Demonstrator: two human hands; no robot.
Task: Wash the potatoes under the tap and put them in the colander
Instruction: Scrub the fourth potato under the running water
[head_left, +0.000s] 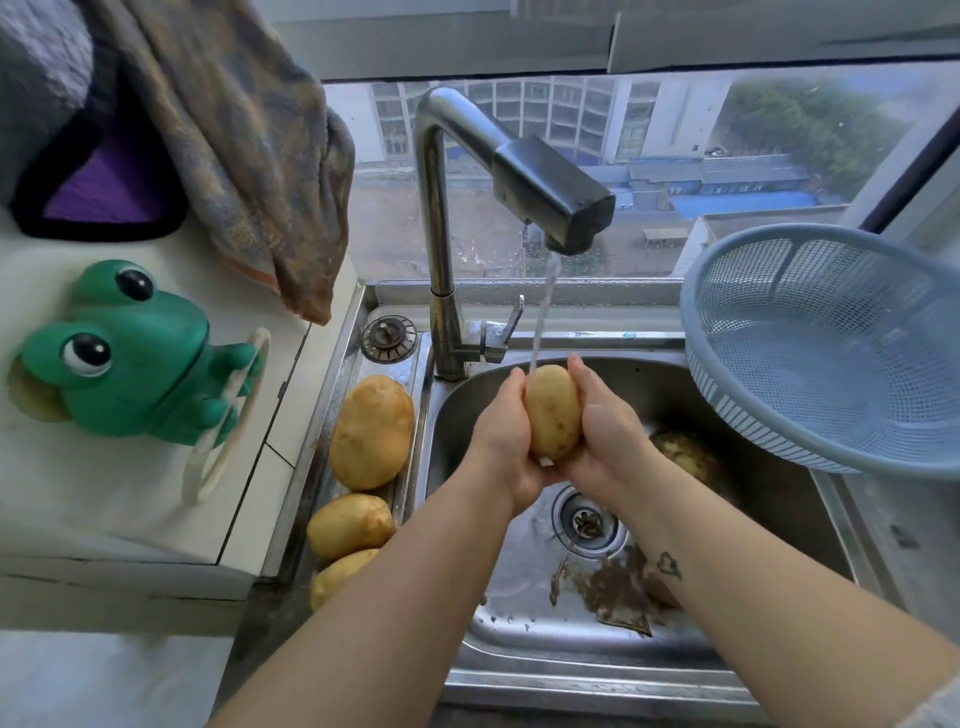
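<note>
Head view | left hand (501, 441) and right hand (605, 431) both grasp one potato (553, 410) under running tap (550, 192) above sink (519, 613) | colander (831, 353) at right, tilted | three potatoes (371, 431) wait on left ledge

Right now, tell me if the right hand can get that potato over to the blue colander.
Probably yes. The right hand shares the potato with the left hand, and the empty colander sits tilted on that side, its mouth facing the sink with nothing between.

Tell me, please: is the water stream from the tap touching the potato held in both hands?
Touching. The head view shows the water stream running down from the tap and meeting the top of the potato.
</note>
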